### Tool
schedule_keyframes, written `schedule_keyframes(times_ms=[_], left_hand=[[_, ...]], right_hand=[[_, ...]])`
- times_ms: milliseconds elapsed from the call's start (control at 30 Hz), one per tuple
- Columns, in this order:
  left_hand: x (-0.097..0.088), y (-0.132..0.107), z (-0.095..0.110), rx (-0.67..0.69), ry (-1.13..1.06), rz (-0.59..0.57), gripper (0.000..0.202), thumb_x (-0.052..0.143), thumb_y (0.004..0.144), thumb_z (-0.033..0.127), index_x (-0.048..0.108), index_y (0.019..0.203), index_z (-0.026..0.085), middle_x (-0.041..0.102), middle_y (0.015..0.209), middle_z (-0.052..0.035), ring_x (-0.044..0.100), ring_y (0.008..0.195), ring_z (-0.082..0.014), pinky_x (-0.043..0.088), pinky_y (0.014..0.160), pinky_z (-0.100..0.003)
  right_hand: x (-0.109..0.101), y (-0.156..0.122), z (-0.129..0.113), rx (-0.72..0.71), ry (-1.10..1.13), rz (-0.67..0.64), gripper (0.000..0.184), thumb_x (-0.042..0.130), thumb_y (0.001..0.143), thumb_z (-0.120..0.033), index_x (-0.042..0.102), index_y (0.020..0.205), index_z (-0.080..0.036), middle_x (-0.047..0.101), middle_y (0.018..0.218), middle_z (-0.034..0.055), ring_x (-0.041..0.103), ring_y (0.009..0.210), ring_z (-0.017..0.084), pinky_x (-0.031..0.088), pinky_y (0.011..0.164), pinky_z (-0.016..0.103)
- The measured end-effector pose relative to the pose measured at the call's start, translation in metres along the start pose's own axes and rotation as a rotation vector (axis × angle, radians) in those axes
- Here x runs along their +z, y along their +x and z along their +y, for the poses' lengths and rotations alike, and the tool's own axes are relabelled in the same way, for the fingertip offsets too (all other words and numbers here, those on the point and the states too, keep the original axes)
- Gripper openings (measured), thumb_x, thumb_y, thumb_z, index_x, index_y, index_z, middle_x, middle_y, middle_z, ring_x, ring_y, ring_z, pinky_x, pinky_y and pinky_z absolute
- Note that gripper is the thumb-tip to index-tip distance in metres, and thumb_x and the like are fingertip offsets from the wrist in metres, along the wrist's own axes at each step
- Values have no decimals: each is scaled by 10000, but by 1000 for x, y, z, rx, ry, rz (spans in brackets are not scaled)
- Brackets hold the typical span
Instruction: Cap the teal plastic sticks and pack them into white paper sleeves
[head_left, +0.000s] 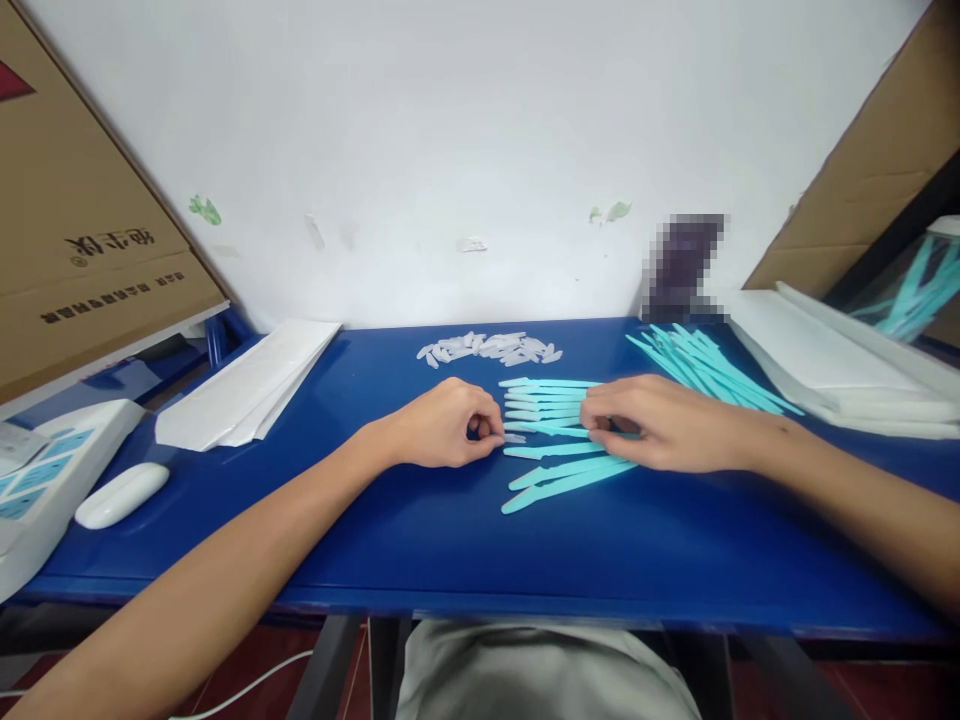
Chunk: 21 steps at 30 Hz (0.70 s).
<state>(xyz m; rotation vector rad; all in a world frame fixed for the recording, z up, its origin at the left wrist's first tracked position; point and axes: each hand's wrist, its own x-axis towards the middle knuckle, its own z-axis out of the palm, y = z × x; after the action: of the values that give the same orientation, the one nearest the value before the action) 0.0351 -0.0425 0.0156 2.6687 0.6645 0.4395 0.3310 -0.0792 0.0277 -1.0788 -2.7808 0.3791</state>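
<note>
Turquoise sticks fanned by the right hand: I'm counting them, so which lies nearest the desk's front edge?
The lowest stick pictured: its left tip sits closer to the desk edge than any other's.

Two hands [450,425], three groups of turquoise sticks [562,487], one heap of white pieces [491,347]

A scuffed white wall [480,130] rises ahead of me, green scraps [204,209] clinging to it at left and right — a pale patch [473,244] between them. The glossy blue bench [420,540] runs up to it on dark legs [328,665]. Brown cardboard panels [82,170] slant in on both sides, the left one printed. Below — dark red floor tiles [255,652], a white cable [247,690] curving over them. Soft light brightens the wall.
</note>
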Motion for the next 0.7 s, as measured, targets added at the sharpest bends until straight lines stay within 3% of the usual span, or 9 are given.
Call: schedule_keyframes(times_ms=[267,500,700], left_hand=[[1,1,-1,-4,18,7,115,663,871,199,729,790,153,691,730,-21,619,666,-122,458,623,-236],[0,1,-3,-23,27,-10,180,658,912,261,716,784,150,680,723,-23,617,664,-127,441,619,-245],[8,5,0,10,10,20,179,661,924,258,708,789,150,661,720,-18,578,646,-120,414,601,-238]], right_hand=[[0,0,-1,-32,16,-15,220,459,1000,-307,572,834,-216,610,825,21,528,694,161,357,649,293],[0,0,1,-29,-4,-4,239,463,1005,-319,585,828,-215,598,834,32,530,680,162,361,630,295],[6,2,-8,-67,-79,93,261,435,1024,-302,641,898,-201,598,873,44,544,684,149,370,625,287]])
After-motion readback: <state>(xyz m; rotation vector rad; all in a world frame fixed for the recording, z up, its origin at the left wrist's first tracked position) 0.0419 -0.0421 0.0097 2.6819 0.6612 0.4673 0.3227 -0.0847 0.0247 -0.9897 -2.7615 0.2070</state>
